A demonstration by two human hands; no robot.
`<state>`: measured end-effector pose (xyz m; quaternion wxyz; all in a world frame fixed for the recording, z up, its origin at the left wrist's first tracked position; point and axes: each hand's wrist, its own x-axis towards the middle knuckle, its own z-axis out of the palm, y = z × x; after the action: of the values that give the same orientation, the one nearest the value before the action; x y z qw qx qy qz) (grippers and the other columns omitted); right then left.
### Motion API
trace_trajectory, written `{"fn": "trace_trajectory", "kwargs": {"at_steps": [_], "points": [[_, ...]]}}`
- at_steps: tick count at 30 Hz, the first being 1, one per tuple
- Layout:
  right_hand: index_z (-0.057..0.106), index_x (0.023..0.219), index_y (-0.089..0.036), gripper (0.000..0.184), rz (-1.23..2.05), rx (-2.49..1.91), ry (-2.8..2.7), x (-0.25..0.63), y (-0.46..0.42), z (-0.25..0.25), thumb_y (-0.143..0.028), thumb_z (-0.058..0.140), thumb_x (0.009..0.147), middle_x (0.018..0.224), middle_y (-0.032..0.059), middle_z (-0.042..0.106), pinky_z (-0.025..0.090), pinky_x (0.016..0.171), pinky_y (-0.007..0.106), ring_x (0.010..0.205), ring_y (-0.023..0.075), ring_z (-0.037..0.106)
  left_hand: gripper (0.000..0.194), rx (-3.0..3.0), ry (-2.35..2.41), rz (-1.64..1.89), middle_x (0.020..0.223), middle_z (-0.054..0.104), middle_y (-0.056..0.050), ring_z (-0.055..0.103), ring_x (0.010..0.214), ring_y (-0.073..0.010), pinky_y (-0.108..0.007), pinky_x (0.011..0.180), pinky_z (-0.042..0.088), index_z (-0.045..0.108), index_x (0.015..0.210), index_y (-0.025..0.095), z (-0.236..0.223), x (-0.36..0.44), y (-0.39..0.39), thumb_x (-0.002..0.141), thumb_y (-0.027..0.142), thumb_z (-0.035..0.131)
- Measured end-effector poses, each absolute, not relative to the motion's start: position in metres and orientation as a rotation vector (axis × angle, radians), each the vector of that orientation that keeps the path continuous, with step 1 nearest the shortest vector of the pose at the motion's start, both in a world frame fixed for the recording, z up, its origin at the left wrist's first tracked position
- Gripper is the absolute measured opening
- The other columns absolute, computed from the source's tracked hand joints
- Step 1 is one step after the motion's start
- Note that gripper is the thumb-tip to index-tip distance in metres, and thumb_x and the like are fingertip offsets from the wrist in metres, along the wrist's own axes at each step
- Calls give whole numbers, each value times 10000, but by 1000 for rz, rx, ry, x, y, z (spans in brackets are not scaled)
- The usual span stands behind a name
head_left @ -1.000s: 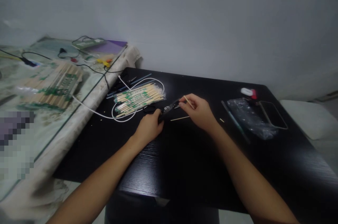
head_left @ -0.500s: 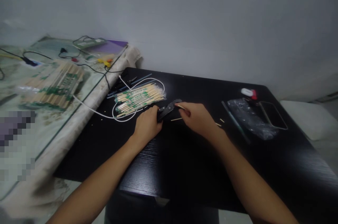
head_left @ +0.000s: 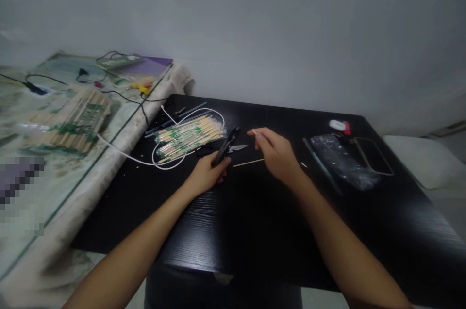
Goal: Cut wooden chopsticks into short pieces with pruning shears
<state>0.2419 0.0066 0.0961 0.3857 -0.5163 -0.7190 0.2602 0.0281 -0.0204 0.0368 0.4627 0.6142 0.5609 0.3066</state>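
My left hand is closed around a black plier-like tool, whose head points up and away from me. To its right, my right hand pinches a piece of thin wooden stick; only its pale tip shows between the fingers. The two hands are apart. Just behind the tool lie scissors with silver blades, partly hidden by my left hand. Another thin wooden stick rests on the black table between my hands, and a short cut piece is right of my right wrist.
Wrapped chopsticks with a white cable lie behind my left hand. A larger chopstick pack is on the glass-topped table at left. A clear plastic bag, a phone and a white-and-red item sit at right.
The plier-like tool has swung upright and away from the stick in my right hand. My right hand has moved slightly right, apart from the tool. The scissors blades have come into view.
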Motion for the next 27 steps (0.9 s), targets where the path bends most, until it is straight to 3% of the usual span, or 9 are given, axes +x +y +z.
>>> {"fn": "trace_trajectory", "kwargs": {"at_steps": [5,12,18,27], "points": [[749,1107,-190,254,784,-1263,-1888,237,5,93,-287,562,965,731,6,694,414,609,273,592,133,544,340,1521,1343,976,782,653,-2,610,666,-155,-280,669,489,599,984,197,37,25,-21,946,531,553],[743,987,-184,192,981,-1158,-1765,227,1,94,-300,598,937,787,34,743,497,695,272,715,157,667,228,1962,1637,921,1046,703,-66,670,930,-227,-340,846,491,575,1105,211,40,22,-27,978,393,524],[720,899,-168,190,1048,-1172,-1797,227,2,91,-255,555,940,736,16,709,395,551,238,556,104,520,253,2055,1717,900,1092,705,-85,683,960,-257,-355,825,505,563,1167,213,38,22,-27,958,355,555],[674,740,-160,235,1025,-1194,-1832,228,2,93,-233,555,929,659,-13,614,291,520,250,523,83,404,251,2088,1773,863,1037,715,-76,695,896,-254,-339,761,499,572,1156,215,37,22,-27,924,306,598]]}}
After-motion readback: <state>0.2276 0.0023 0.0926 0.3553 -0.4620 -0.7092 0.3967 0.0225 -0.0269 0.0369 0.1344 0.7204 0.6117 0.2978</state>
